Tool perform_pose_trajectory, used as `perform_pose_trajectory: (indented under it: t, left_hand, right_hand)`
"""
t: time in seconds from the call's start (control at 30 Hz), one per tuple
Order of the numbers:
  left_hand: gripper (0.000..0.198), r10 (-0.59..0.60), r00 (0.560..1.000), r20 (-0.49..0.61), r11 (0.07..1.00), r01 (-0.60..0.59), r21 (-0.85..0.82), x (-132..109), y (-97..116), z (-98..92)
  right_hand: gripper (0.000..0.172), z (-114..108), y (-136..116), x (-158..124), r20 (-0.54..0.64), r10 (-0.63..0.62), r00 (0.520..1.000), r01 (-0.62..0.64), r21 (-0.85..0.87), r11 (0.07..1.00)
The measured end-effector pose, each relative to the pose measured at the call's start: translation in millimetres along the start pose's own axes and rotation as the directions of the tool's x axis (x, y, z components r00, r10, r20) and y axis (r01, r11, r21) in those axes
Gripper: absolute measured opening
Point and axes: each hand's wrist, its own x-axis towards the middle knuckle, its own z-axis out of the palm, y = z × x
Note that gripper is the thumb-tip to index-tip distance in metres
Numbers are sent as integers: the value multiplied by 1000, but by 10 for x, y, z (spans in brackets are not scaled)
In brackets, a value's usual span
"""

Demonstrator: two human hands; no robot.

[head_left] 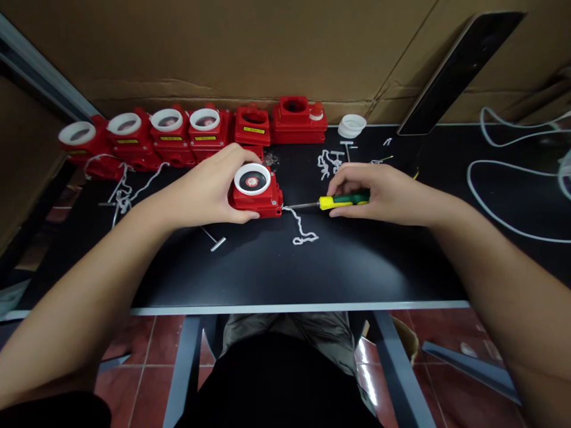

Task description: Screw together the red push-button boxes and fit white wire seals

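My left hand [218, 184] grips a red call-point box [267, 202] from its left side; the box rests on the black table. On its top is a white ring [252, 179] around a dark disc with a red-and-white centre. In my right hand [366, 190] is a screwdriver [343, 200] with a yellow and green handle. Its metal shaft points left, and the tip reaches the lower right side of the box. From that same spot a thin white chain [304, 233] trails onto the table. A small metal T-shaped bar [218, 244] lies below my left hand.
Several red boxes with white rings [167, 120] line the back left. Two red boxes without rings [298, 122] stand beside them. White rings [352, 125] are stacked at the back. White cables [499, 220] loop at right. A black panel [459, 71] leans against the cardboard.
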Motion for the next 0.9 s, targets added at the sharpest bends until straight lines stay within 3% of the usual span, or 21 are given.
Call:
perform_pose_trajectory:
  t: [0.17, 0.33, 0.53, 0.67, 0.8, 0.9]
  left_hand:
    - [66, 128, 992, -12, 991, -127, 42, -54, 69, 9]
    - [57, 135, 991, 22, 987, -137, 84, -75, 84, 34]
    - [53, 159, 987, 22, 982, -160, 102, -89, 80, 40]
    - [50, 155, 988, 15, 985, -155, 78, -75, 84, 42]
    - [50, 145, 989, 13, 985, -146, 90, -70, 90, 45]
    - [50, 127, 992, 21, 986, -128, 102, -67, 96, 47]
  right_hand:
    - [38, -25, -1, 5, -22, -3, 1000, 2, -48, 999]
    - [42, -60, -19, -23, -17, 16, 1000, -16, -20, 1000]
    - [45, -26, -40, -51, 69, 108, 992, -112, 73, 991]
    - [56, -35, -26, -24, 27, 66, 997, -66, 3, 998]
    - [40, -56, -30, -13, 23, 28, 999, -26, -61, 998]
    - [42, -47, -40, -29, 35, 48, 998, -48, -14, 999]
